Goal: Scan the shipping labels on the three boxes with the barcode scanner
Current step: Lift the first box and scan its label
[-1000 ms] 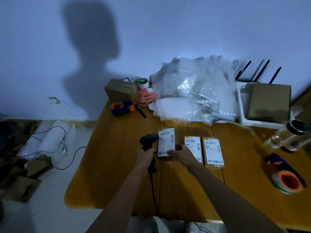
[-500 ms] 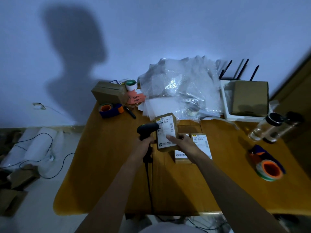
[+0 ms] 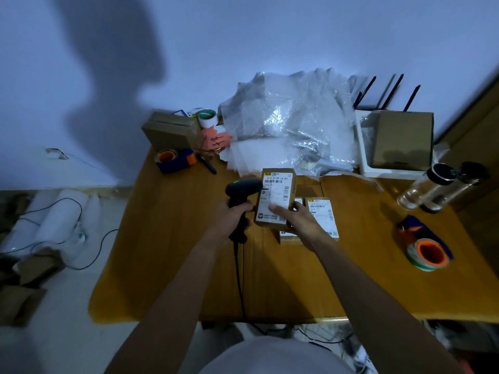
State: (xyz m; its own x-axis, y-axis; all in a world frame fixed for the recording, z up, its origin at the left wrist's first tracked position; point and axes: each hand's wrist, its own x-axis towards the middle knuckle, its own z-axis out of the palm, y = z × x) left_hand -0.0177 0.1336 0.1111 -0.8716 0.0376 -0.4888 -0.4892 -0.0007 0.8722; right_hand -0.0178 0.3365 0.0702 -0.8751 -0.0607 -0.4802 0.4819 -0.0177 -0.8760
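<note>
One box (image 3: 275, 198) clasped in right grip (image 3: 295, 221), beside scanner (image 3: 241, 195) clasped in left grip (image 3: 233, 215)

We see matt brown cardboard on the raised box (image 3: 275, 198), its white paper label (image 3: 275, 197) smooth and faintly shiny. The scanner (image 3: 241, 193) looks like black matt plastic. The table (image 3: 172, 252) is smooth yellowish wood — lightly glossy — while crinkled clear bubble wrap (image 3: 291, 122) glints behind, and the bottle (image 3: 429, 188) appears glassy.
</note>
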